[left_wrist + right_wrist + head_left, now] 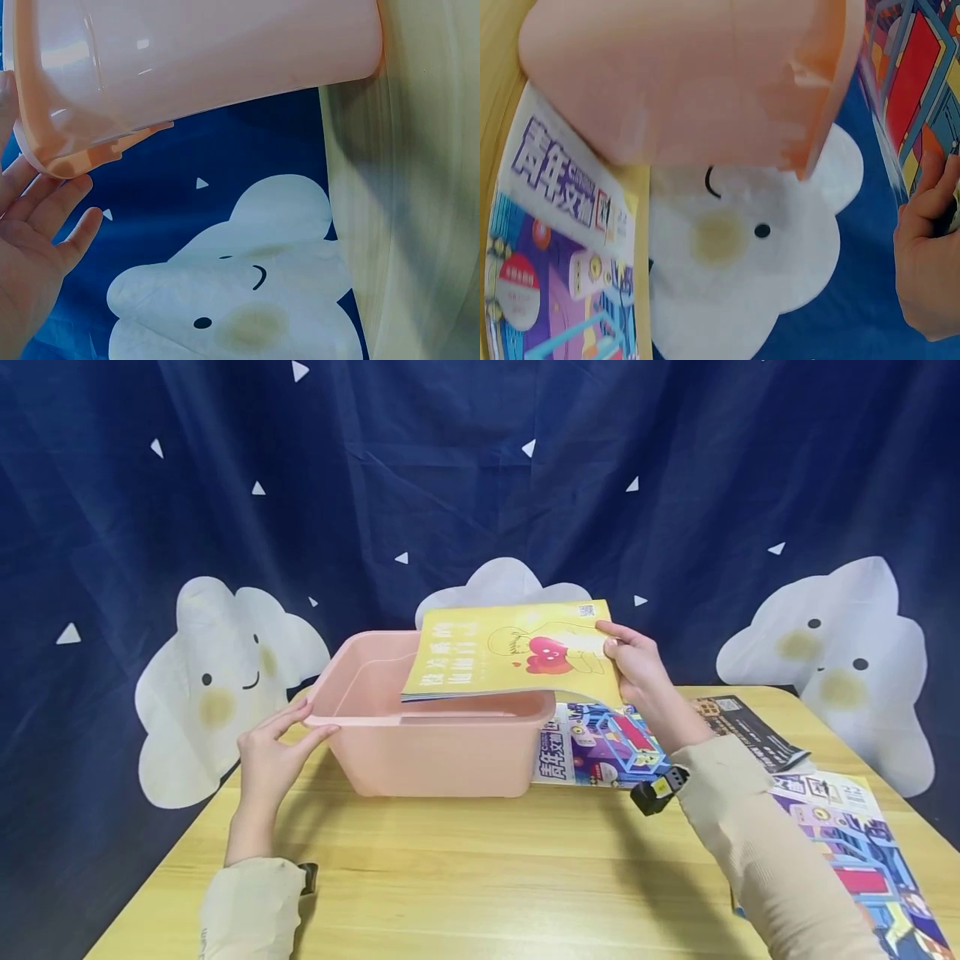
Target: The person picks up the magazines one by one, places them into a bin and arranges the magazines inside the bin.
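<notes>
A pink plastic bin (442, 760) stands upright on the table. At its left end my left hand (273, 756) holds the rim between thumb and fingers; the left wrist view shows the fingers (64, 202) against the rim's outer edge. My right hand (637, 668) pinches the right edge of a yellow-covered magazine (465, 647) with a red heart drawing. The magazine is held nearly flat above the bin's opening, over its right part. Its colourful underside (919, 67) shows beside the hand in the right wrist view. What lies inside the bin is mostly hidden.
A purple-and-blue magazine (600, 752) lies right of the bin, partly behind it. Farther right are a dark magazine (750, 735) and another colourful one (847, 852), partly under the right sleeve. Behind the wooden table (450, 868) hangs a navy cloud-printed curtain (480, 485).
</notes>
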Available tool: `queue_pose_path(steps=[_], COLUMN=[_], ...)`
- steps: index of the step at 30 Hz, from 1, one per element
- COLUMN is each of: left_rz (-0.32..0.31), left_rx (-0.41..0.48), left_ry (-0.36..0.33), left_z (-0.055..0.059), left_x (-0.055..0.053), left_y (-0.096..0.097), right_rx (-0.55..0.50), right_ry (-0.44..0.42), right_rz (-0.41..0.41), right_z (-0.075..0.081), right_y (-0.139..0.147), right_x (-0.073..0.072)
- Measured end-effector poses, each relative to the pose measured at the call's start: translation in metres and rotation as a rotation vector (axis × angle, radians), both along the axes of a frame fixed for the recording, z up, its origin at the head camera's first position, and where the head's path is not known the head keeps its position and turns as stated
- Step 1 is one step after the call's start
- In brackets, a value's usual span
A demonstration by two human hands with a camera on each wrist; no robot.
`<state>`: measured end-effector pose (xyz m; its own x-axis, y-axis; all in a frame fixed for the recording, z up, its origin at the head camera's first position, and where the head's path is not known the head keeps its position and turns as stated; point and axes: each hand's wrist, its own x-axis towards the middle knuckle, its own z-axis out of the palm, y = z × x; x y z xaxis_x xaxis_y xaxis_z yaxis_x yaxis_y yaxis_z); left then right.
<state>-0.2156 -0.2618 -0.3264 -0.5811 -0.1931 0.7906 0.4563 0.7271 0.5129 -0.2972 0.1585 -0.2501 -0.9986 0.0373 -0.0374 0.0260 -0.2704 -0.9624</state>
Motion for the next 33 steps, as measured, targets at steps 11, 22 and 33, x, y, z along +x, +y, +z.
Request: queue_pose_path(steps=[11,22,33], left_rz=[-0.002,0.005,-0.006], left_rx=[-0.001,0.007,0.003], left_ry=[-0.006,-0.012,-0.006], left_z=[0.000,-0.001,0.000], left_x=[-0.001,0.001,-0.001], left_y=[0.000,-0.002,0.000], right_rx=[0.032,0.045,0.065], right_ry=[0.037,-0.003,-0.036], right_rz=[-0.016,-0.039,-0.043], right_z=[0.003,0.005,0.001], right_y=[-0.041,-0.082,-0.107], right_x=[-0.015,-0.024,-0.027])
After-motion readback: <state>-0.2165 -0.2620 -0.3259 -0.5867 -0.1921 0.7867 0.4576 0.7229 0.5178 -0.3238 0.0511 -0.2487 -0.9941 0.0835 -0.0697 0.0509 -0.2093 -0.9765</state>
